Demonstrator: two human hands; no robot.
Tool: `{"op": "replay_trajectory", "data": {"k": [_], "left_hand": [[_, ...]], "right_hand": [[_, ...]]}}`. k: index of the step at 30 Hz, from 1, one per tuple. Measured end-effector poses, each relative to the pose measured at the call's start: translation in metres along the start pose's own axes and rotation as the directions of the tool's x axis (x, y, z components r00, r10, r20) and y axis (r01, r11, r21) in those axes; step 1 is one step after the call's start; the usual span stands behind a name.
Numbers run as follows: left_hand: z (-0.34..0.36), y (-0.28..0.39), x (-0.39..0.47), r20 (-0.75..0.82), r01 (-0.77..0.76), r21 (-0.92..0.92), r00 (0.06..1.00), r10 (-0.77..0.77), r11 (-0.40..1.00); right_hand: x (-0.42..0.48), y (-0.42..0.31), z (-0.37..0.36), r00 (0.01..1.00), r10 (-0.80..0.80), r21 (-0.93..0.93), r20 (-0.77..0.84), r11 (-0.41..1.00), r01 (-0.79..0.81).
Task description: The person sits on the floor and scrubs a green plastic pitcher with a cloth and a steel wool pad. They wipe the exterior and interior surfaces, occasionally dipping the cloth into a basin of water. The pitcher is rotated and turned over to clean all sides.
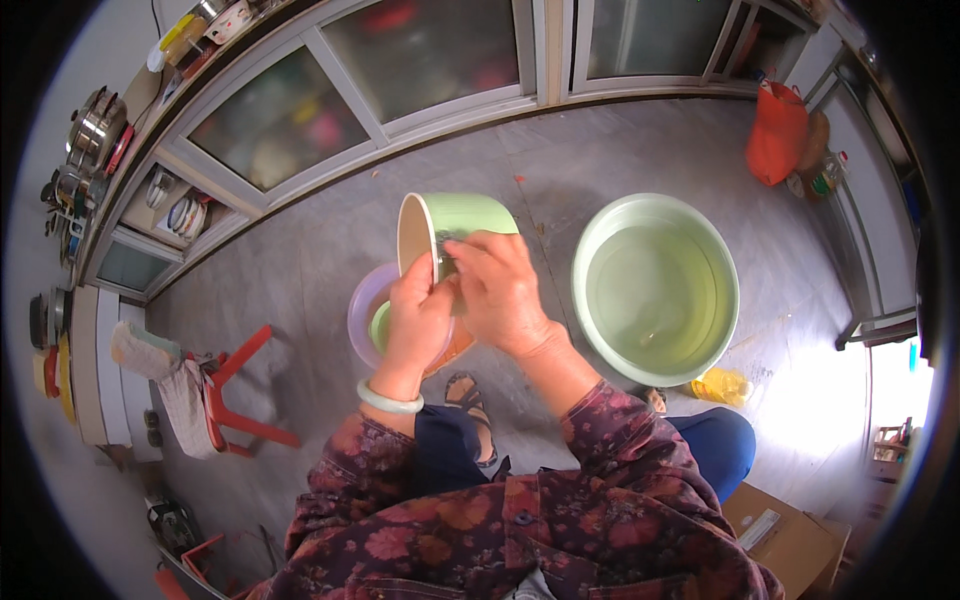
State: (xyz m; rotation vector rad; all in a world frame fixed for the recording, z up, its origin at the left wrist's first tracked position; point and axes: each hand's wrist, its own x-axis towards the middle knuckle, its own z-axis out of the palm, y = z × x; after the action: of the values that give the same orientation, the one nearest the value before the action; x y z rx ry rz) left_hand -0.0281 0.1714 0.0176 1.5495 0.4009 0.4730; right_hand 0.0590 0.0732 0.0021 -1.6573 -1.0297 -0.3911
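Observation:
A light-green pot or deep bowl (476, 210) with a cream inside is tipped on its side in front of me. My left hand (416, 311) grips its rim, thumb along the edge. My right hand (499, 289) presses a small dark, shiny pad (444, 246), perhaps a steel-wool scourer, to the outer wall; the fingers cover most of it. Partly hidden under my left hand stands a lilac plastic basin (358, 319) with a green object (380, 328) inside. To the right, a large pale-green basin (581, 300) holds water, and something small shows in it.
A yellow plastic item (721, 387) lies by the large basin. On the left stands a red stool (217, 401) with cloths (184, 409). A cardboard box (787, 532) is at lower right, a red bag (776, 135) at upper right. Cabinets (450, 127) line the far side.

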Motion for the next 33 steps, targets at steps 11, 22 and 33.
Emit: {"op": "replay_trajectory", "data": {"k": [11,22,33], "left_hand": [[0.009,0.004,-0.001,0.020,0.059,-0.055,0.998,-0.058,0.997],[0.012,-0.002,-0.002,-0.007,0.058,-0.076,0.998,-0.059,0.995],[0.009,0.003,-0.003,0.114,0.042,-0.014,0.993,-0.040,0.999]], "right_hand": [[0.009,-0.003,0.004,0.999,0.048,0.032,0.025,0.998,-0.049],[0.000,-0.006,-0.009,0.998,0.000,0.081,0.070,0.997,-0.006],[0.012,0.001,-0.026,0.990,-0.066,0.015,0.128,0.998,0.065]]}}
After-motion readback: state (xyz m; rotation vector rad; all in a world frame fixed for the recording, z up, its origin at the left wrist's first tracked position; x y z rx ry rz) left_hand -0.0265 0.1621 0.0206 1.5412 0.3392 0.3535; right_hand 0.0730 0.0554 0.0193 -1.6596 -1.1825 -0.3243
